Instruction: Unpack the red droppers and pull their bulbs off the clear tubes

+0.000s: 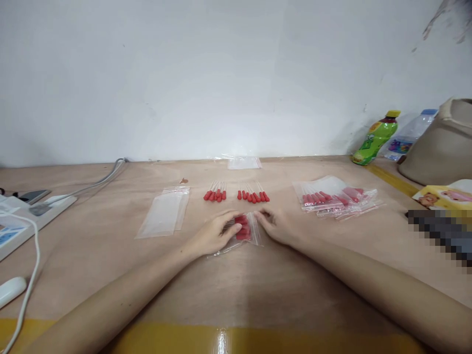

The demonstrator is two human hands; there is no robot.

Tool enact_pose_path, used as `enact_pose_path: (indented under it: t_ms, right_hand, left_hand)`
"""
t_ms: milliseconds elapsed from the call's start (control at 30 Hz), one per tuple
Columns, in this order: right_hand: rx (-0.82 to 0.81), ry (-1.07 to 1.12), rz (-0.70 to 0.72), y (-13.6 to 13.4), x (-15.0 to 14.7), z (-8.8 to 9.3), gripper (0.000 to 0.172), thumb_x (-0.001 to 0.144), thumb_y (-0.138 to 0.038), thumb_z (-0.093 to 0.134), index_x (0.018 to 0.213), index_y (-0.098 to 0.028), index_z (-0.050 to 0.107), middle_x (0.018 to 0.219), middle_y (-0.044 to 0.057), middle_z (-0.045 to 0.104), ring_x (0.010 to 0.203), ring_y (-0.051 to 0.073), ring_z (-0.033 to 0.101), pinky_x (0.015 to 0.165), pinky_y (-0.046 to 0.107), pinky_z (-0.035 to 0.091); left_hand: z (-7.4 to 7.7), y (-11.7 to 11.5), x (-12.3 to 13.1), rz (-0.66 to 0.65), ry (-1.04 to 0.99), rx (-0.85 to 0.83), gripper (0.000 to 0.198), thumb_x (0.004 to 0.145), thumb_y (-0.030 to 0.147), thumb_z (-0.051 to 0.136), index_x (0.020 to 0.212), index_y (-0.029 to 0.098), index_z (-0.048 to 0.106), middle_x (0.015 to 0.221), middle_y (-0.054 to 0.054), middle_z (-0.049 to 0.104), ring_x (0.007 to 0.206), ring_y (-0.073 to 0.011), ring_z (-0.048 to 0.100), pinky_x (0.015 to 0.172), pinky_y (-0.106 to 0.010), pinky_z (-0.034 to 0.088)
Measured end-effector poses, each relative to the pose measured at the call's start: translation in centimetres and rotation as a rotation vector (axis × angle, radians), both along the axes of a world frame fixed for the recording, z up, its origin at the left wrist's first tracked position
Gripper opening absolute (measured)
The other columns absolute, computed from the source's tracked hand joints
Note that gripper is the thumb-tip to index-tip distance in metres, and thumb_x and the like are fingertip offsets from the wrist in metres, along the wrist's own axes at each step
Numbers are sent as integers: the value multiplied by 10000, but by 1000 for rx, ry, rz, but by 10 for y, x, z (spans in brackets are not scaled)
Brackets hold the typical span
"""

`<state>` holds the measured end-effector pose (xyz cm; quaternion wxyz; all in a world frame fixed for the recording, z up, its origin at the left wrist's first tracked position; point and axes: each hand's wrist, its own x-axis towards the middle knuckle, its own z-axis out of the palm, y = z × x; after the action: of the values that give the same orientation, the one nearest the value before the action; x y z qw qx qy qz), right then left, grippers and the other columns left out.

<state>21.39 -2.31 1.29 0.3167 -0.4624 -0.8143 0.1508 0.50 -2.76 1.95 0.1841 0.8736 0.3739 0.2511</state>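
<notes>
**Grip.** The left hand (pixel 215 235) lay on the zip bag (pixel 246 235). Its fingers were curled over the bag's left half and pinched the film against the thumb. The right hand (pixel 277 227) met the bag's right edge with its fingertips drawn together. Whether film sat between those fingertips could not be determined.

**Held item.** The zip bag rested flat on the surface (pixel 236 290), directly between the two hands and touching both. It held a bundle of red-bulbed droppers. Its long axis ran on a diagonal, from the near-left corner under the left hand to the far-right corner at the right hand. The red bulbs lay at the far-right end, so they were closer to the right hand. The left hand covered more of the bag.

**Immediate surroundings.** Two rows of loose droppers lay just beyond the hands: the left row (pixel 216 194) and the right row (pixel 253 196). Their red bulbs pointed toward the person. Neither row touched the bag.

**Outer zone.**
- A stack of empty bags (pixel 164 212) lay to the left, well apart from the left hand.
- A pile of filled bags (pixel 335 199) lay to the right.
- A further clear bag (pixel 244 162) lay at the wall.
- A power strip (pixel 40 212) occupied the far left.
- A green bottle (pixel 376 136) stood at the far right.
</notes>
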Motion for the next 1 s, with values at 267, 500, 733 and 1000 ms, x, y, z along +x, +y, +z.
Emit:
enact_pose_path:
  t_ms: [267,500,733,1000]
  right_hand:
    - [-408,-13,-75,23,-4,-13,389,747,-507,483,585,-172,596,519,-29,519,559,114,469,551,229,311]
    - [-596,80,55,13,-4,-5,303,688,-429,549,570,-155,608,515,-40,500,558,94,436,590,229,324]
    - [-605,128,-23,11,-9,-7,320,686,-454,560,586,-156,616,527,-34,511,579,102,446,617,242,327]
    - [-552,77,-84,9,-13,-8,332,694,-490,574,628,-174,650,559,-30,562,665,143,506,828,376,273]
  left_hand:
    - [-16,-2,-3,-33,277,91,711,800,539,468,1350,131,279,1399,-131,312,1301,-256,265,1060,-448,261]
    - [-14,-4,-6,-6,284,91,705,804,544,459,1361,160,262,1401,-118,314,1303,-251,263,1052,-448,273]
    - [-9,4,3,17,92,137,386,890,318,398,1253,196,449,1257,-100,482,1145,-196,473,947,-359,413]
    - [-7,35,10,-225,92,528,256,872,172,418,970,226,648,1043,-70,584,1018,-185,513,846,-357,450]
